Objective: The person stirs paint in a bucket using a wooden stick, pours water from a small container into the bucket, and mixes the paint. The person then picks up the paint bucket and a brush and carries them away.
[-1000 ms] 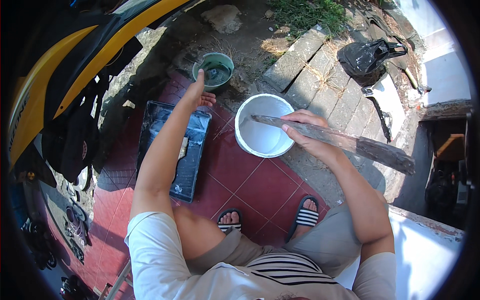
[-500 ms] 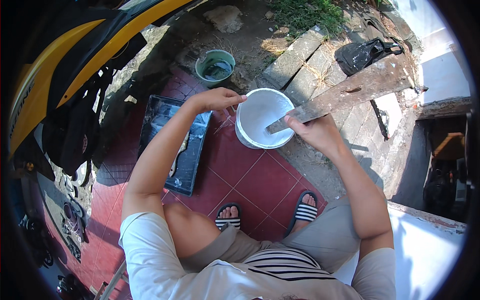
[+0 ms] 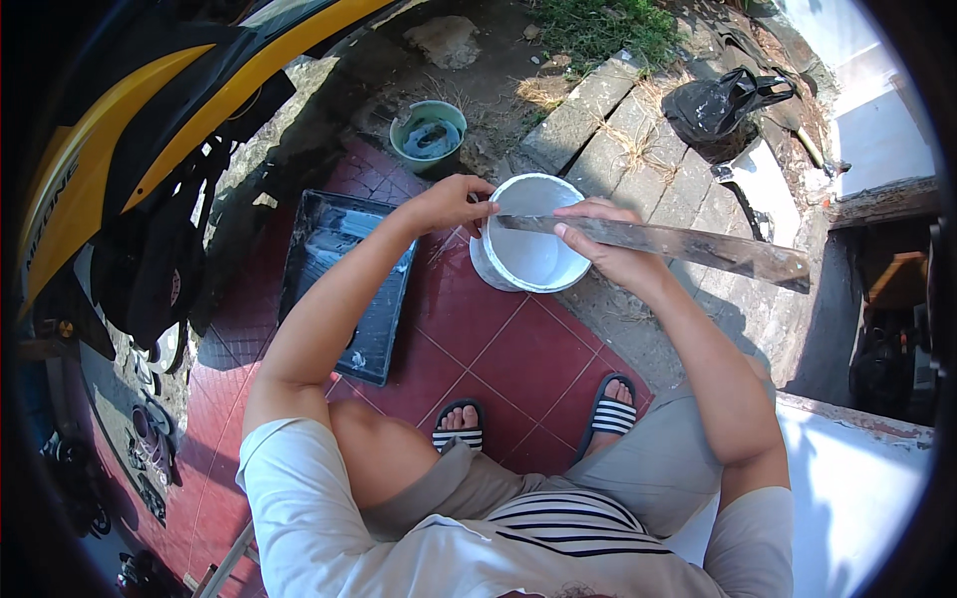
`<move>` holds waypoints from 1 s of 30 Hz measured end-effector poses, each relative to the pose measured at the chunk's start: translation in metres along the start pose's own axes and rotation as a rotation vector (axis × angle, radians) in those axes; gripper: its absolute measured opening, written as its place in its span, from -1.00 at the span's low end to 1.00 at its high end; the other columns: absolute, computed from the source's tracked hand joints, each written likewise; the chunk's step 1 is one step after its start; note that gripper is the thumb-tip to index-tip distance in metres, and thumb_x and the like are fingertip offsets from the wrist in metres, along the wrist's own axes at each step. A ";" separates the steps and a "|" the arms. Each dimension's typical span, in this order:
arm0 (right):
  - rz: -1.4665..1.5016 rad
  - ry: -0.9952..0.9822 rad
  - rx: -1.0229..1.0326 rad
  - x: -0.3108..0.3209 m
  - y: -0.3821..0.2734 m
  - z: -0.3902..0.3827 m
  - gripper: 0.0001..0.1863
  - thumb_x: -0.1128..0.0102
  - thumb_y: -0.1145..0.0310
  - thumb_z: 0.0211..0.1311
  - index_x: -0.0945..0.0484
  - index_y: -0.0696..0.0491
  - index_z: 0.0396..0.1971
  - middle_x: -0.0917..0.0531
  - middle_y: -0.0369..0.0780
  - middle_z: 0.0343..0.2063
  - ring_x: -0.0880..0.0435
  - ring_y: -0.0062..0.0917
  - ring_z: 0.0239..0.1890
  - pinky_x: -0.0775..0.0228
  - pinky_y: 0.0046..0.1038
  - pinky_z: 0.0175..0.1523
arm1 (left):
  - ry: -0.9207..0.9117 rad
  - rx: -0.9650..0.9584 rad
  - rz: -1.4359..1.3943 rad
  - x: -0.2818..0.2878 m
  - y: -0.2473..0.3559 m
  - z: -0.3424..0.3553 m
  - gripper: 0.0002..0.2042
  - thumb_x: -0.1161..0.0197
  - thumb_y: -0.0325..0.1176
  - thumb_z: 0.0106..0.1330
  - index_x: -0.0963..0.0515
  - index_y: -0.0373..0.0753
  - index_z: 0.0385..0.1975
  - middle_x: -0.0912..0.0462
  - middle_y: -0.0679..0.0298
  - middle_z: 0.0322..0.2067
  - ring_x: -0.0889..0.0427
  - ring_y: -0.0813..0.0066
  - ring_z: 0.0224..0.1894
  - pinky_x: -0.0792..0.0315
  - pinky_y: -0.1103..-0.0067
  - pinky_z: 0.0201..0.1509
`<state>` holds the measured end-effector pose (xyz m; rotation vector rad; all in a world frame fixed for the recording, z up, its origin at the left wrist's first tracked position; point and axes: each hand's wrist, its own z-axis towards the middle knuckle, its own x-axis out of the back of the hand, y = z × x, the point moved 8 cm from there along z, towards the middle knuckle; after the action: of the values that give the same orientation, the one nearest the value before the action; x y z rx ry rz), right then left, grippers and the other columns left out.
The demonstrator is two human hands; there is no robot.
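My right hand [image 3: 603,249] is closed round a long, weathered wooden board [image 3: 718,254], which lies slantwise over the white bucket [image 3: 528,279] with its narrow end at the left rim. My left hand [image 3: 464,204] has its fingers curled at that rim and the board's end; which of these it grips I cannot make out. Left of the bucket, a black paint tray [image 3: 364,374] streaked with white lies on red tiles [image 3: 508,369], partly hidden by my left forearm. Behind, a green pail [image 3: 404,135] holds cloudy liquid.
A yellow-and-black motorbike [image 3: 150,120] fills the left side, sandals [image 3: 150,429] below it. Concrete slabs [image 3: 578,110], a black plastic bag [image 3: 708,110] and grass [image 3: 608,30] lie beyond. A white wall edge [image 3: 847,448] and a dark opening [image 3: 877,299] are at right.
My left hand has moved from near the green pail down and right to the bucket's rim. The board tilted up, its lower end dipping into the bucket, then swung back level across it.
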<state>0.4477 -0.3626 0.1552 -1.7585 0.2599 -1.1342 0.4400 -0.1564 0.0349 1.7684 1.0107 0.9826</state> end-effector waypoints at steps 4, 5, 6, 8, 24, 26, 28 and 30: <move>0.027 -0.090 -0.022 -0.001 -0.005 -0.013 -0.66 -0.37 0.14 0.19 -0.71 0.05 -0.14 -0.68 -0.21 -0.16 -0.65 -0.46 -0.06 -0.45 -0.43 0.07 | -0.015 -0.011 -0.007 -0.009 0.010 -0.002 -0.61 -0.30 -0.27 0.34 -0.55 -0.39 0.06 -0.65 0.12 -0.20 -0.67 0.43 -0.32 -0.57 0.54 -0.20; 0.040 -0.136 -0.046 -0.001 -0.004 -0.017 -0.65 -0.36 0.13 0.20 -0.71 0.05 -0.13 -0.68 -0.20 -0.15 -0.65 -0.45 -0.06 -0.44 -0.43 0.08 | 0.011 -0.041 0.063 -0.009 0.014 -0.003 -0.60 -0.32 -0.26 0.32 -0.56 -0.37 0.05 -0.65 0.12 -0.20 -0.65 0.43 -0.30 -0.55 0.52 -0.18; 0.041 -0.133 -0.048 0.002 -0.005 -0.021 -0.65 -0.36 0.13 0.20 -0.71 0.05 -0.13 -0.68 -0.20 -0.15 -0.65 -0.45 -0.06 -0.44 -0.43 0.08 | 0.037 -0.070 0.133 -0.010 0.018 -0.004 -0.59 -0.34 -0.24 0.30 -0.56 -0.36 0.05 -0.65 0.12 -0.19 -0.64 0.43 -0.27 -0.54 0.51 -0.16; -0.023 -0.166 -0.143 0.007 0.000 -0.029 -0.70 -0.34 0.17 0.23 -0.71 0.03 -0.14 -0.70 -0.23 -0.24 -0.65 -0.53 -0.16 -0.47 -0.48 -0.02 | 0.050 -0.069 0.147 -0.013 0.020 -0.008 -0.59 -0.35 -0.23 0.29 -0.57 -0.35 0.05 -0.65 0.13 -0.20 -0.62 0.42 -0.24 -0.52 0.49 -0.13; 0.005 0.022 0.012 0.032 -0.005 -0.037 -0.67 -0.34 0.17 0.22 -0.69 0.10 -0.16 -0.66 -0.23 -0.22 -0.64 -0.50 -0.16 -0.47 -0.45 -0.05 | 0.104 -0.232 0.216 -0.035 0.045 -0.016 -0.68 -0.31 -0.35 0.32 -0.54 -0.48 -0.07 -0.60 0.17 -0.42 -0.71 0.45 -0.46 -0.59 0.53 -0.38; 0.009 0.038 0.088 0.030 -0.006 -0.040 -0.68 -0.35 0.19 0.20 -0.70 0.08 -0.15 -0.66 -0.22 -0.22 -0.65 -0.49 -0.17 -0.48 -0.46 -0.05 | 0.098 -0.234 0.219 -0.038 0.047 -0.017 -0.69 -0.31 -0.35 0.32 -0.54 -0.47 -0.08 -0.60 0.17 -0.42 -0.71 0.45 -0.46 -0.59 0.53 -0.38; -0.007 0.022 0.132 0.028 -0.008 -0.043 -0.70 -0.36 0.22 0.20 -0.70 0.08 -0.15 -0.67 -0.20 -0.22 -0.66 -0.49 -0.19 -0.49 -0.47 -0.08 | 0.095 -0.238 0.222 -0.038 0.049 -0.017 -0.69 -0.31 -0.35 0.31 -0.55 -0.47 -0.09 -0.60 0.16 -0.43 -0.71 0.44 -0.46 -0.59 0.52 -0.39; -0.006 0.017 0.119 0.030 -0.009 -0.045 -0.72 -0.36 0.24 0.20 -0.70 0.08 -0.16 -0.67 -0.20 -0.25 -0.67 -0.49 -0.21 -0.50 -0.47 -0.10 | 0.111 -0.220 0.236 -0.038 0.047 -0.018 -0.70 -0.31 -0.36 0.31 -0.55 -0.47 -0.09 -0.60 0.16 -0.43 -0.71 0.44 -0.47 -0.59 0.52 -0.39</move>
<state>0.4258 -0.4051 0.1830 -1.6467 0.1940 -1.1466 0.4215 -0.2002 0.0764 1.6883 0.7389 1.2999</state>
